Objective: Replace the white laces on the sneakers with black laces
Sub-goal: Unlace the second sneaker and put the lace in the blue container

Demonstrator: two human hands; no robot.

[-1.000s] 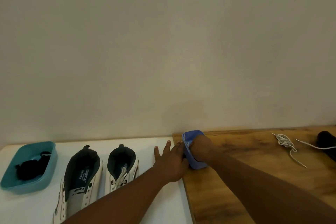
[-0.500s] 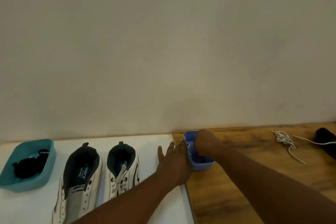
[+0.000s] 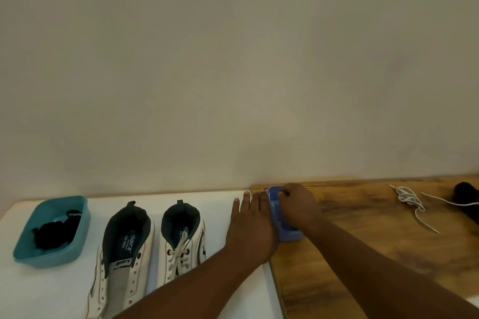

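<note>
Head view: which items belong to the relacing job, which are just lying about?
Job:
unlaced sneaker
laced sneaker
black laces in teal tray
blue tray, held by right hand

Lying about:
white cable
black object

Only two bare forearms and hands show. The left hand [image 3: 250, 228], on the side of the blue tub [image 3: 290, 234] toward the sneakers, is broad-backed with pale fingernails catching the light. The right hand [image 3: 298, 206], over that same tub, shows rounded knuckles and one pale nail at its far edge. Neither wrist carries a watch, band or ring (as far as this soft, wide-angle view lets one tell). Both forearms are uncovered along their whole visible length, smooth and even, widening toward the lower edge of the view, below the tub.
</note>
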